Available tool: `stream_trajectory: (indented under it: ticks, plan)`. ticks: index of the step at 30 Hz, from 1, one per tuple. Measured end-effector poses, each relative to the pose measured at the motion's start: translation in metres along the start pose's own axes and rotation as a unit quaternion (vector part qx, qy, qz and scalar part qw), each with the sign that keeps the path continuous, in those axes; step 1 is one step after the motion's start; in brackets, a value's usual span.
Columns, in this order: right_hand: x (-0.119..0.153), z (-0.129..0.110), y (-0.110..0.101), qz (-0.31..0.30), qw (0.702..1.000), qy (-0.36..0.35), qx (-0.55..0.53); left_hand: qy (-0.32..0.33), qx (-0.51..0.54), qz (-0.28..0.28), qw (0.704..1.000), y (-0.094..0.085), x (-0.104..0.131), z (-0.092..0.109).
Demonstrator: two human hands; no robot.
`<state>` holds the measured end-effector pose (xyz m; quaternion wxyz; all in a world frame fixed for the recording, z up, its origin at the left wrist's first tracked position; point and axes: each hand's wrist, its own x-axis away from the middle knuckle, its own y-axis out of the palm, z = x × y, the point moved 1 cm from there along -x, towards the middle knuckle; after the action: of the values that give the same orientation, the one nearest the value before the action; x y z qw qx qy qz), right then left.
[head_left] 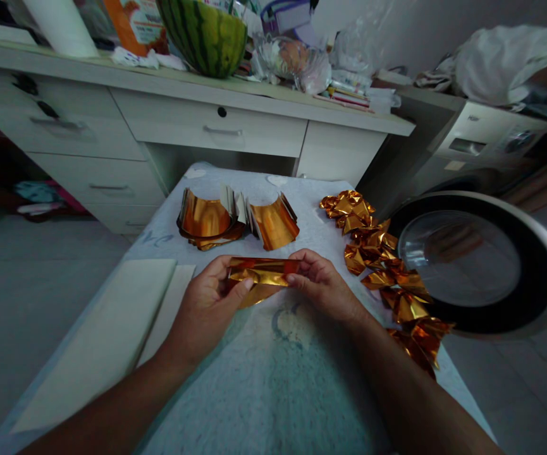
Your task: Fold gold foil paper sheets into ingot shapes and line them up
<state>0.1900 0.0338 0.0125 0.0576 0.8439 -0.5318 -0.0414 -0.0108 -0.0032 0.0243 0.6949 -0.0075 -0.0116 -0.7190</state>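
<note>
A sheet of shiny gold foil paper (261, 273), partly folded over along its length, is stretched between my two hands just above the cloth-covered table. My left hand (214, 300) pinches its left end, thumb on top. At the right end, my right hand (323, 284) grips it between thumb and curled fingers. Beyond them lie two curved stacks of gold foil paper, a left one (205, 218) and a right one (274, 222), with pale backs showing at the edges. A row of folded gold foil pieces (387, 259) runs down the table's right side.
Long pale sheets (107, 322) lie along the left of the table (273, 392). Behind stands a white desk (216, 120) holding a cut watermelon (204, 38) and plastic bags. At right, a washing machine's open round door (479, 262) reaches close to the table edge.
</note>
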Motion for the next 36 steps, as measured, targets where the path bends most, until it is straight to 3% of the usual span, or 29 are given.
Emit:
stream_trajectory:
  ticks: [5, 11, 22, 36]
  plan:
    - [0.0006, -0.0013, 0.0002, 0.000, 0.999, -0.014, 0.034, -0.010, 0.041, 0.003, 0.999, -0.0008, 0.0025, 0.0007]
    - [0.0001, 0.0012, 0.0030, -0.018, 0.998, 0.026, -0.051, -0.025, 0.049, 0.000, 0.999, -0.0001, 0.0015, -0.0005]
    - [-0.0011, -0.0019, 0.0050, 0.012, 0.997, 0.030, -0.073, -0.084, 0.146, -0.021, 0.985, 0.0018, -0.0011, -0.0026]
    - [-0.0004, 0.0014, 0.0013, 0.043, 0.995, 0.021, -0.085, -0.083, 0.123, -0.011, 0.989, 0.0005, -0.0032, -0.0039]
